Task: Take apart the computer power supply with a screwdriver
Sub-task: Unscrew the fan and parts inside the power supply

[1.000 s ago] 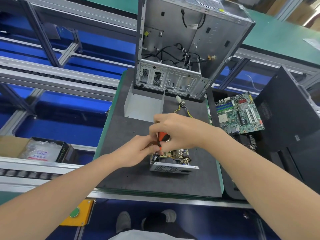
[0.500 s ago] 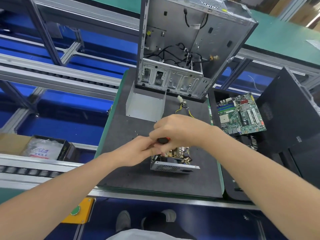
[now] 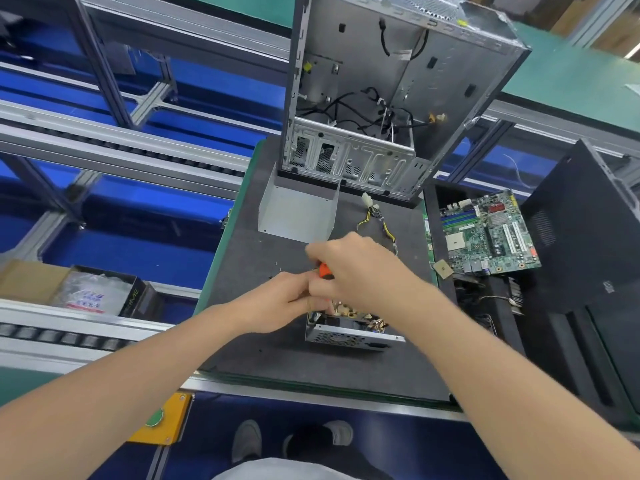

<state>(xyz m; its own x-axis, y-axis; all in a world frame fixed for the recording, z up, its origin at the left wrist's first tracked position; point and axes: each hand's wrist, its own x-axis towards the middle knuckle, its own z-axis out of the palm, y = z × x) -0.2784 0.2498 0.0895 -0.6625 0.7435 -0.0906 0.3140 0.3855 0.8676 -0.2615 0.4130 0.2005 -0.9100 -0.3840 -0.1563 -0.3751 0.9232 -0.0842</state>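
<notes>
One gutted silver metal computer case (image 3: 398, 98) stands upright at top centre on a dark grey table (image 3: 277, 358). At right lies a green motherboard (image 3: 488, 233). On the table at lower centre sits the opened silver box-shaped power supply (image 3: 349, 336). Just above it, the right hand (image 3: 360, 271) has its grip clamped on an orange-handled screwdriver (image 3: 325, 270). The left hand (image 3: 277, 306) meets it, and the state of its grip cannot be told.

Right hand (image 3: 360, 275) has rotated, exposing the orange screwdriver (image 3: 325, 270).

Only the letters "ME" can be read, on the black box (image 3: 138, 299); print on the bag (image 3: 86, 292) is blurred.
</notes>
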